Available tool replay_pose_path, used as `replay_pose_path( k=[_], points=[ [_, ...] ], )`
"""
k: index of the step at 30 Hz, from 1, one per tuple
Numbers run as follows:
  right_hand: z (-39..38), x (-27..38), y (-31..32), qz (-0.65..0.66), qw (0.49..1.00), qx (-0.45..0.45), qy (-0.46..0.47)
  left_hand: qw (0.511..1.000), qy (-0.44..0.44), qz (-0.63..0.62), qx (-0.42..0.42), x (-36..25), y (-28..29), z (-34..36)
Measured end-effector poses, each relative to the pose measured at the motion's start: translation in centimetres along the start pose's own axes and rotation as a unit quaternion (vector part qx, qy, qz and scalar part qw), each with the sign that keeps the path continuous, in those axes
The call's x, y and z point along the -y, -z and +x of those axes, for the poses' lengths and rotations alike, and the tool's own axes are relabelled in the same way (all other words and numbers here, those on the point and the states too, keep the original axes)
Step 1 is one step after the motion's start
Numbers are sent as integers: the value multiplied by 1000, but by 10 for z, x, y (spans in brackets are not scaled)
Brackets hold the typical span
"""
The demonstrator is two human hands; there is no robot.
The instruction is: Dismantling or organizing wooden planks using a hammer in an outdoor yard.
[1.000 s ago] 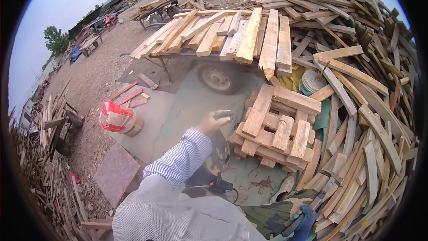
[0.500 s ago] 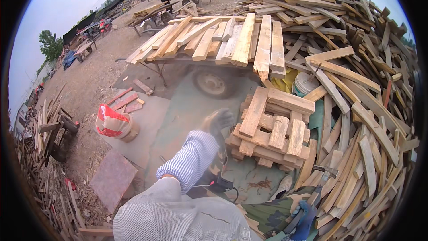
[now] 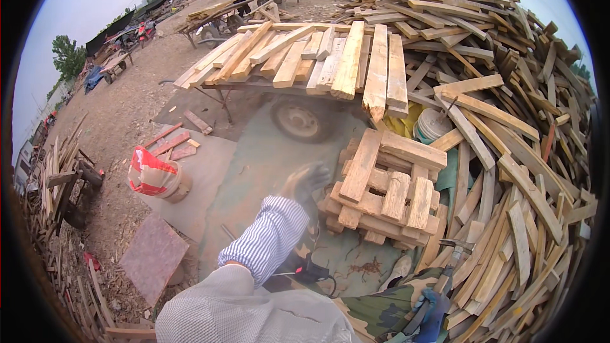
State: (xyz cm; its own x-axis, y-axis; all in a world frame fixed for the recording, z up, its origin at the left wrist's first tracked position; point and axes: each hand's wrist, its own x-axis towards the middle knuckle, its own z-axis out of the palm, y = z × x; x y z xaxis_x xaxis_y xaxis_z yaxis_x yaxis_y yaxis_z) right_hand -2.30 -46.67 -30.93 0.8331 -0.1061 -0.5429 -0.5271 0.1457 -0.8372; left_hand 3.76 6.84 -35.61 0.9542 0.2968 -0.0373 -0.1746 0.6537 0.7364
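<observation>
My left hand (image 3: 306,181), in a grey glove and striped sleeve cover, hovers just left of a stacked block of short timber pieces (image 3: 387,184). Its fingers look stretched out, slightly blurred, with nothing visible in them. The stack is laid crosswise in layers on a green ground sheet (image 3: 248,146). At the lower right, my right hand (image 3: 436,310), in a blue glove, is closed round a hammer (image 3: 455,249) beside my camouflage-clad leg. The hammer head points up, near the loose timber; part of the handle is hidden by the hand.
A wheeled cart (image 3: 305,89) bearing planks stands ahead. A large timber pile (image 3: 527,152) rises on the right, with a white bucket (image 3: 434,124) beside it. On the left are a bucket with a red-and-white bag (image 3: 155,174) and a square board (image 3: 154,257). People work far off.
My left hand has shifted slightly down and left beside the stack. The hammer in my right hand appears a little lower. The view has tilted slightly.
</observation>
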Motion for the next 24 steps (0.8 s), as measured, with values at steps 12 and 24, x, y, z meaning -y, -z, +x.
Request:
replay_pose_path(
  k=[12, 24],
  points=[
    [14, 1, -13, 3, 999, 25, -27, 999, 0, -30, 26, -7, 3, -9],
    [8, 12, -22, -9, 999, 29, -20, 999, 1, -20, 36, -2, 10, -2]
  ],
)
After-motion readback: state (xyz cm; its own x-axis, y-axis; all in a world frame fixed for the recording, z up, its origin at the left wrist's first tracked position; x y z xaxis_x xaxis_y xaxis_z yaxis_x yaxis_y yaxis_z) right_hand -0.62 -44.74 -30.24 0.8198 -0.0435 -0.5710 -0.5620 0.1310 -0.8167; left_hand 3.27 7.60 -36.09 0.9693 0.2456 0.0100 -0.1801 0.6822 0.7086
